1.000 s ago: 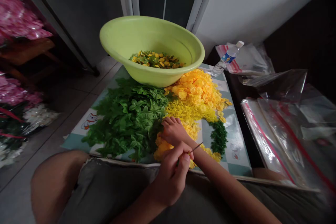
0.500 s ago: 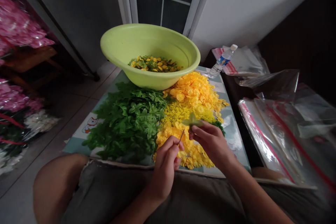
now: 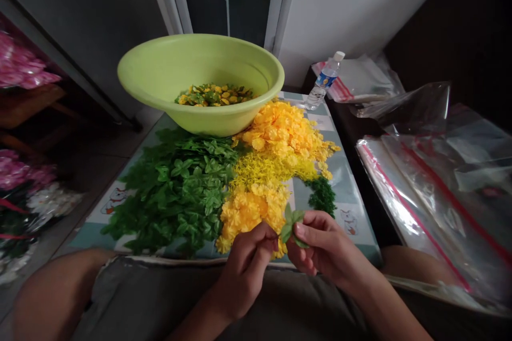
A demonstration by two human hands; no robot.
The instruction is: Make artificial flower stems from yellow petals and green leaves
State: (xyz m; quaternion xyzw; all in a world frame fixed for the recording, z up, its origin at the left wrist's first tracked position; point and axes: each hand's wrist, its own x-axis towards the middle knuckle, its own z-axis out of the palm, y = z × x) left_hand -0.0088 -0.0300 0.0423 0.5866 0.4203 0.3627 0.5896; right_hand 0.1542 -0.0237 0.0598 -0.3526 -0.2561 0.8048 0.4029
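Between the thumb and fingers of my right hand point(image 3: 328, 242) is a green artificial leaf point(image 3: 291, 221) with several lobes. My left hand point(image 3: 250, 261) is closed in a pinch on a thin dark stem, mostly hidden now, whose end meets the leaf. Both hands are close together over the near edge of the table. Just beyond them lie a heap of yellow artificial petals point(image 3: 252, 208), yellow frilly pieces point(image 3: 260, 170) and orange-yellow petals point(image 3: 284, 130). A large pile of green leaves point(image 3: 180, 186) spreads on the left, and a small dark green bunch point(image 3: 322, 195) on the right.
A large lime-green basin point(image 3: 200, 117) holding yellow and green pieces stands at the table's back. A water bottle point(image 3: 323, 82) is at the back right. Clear plastic bags point(image 3: 416, 197) lie along the right side. Pink flowers point(image 3: 24, 64) are at the far left.
My right hand has come lower and nearer to my left, bringing the leaf onto the stem's tip. The camera view has shifted slightly to the right.
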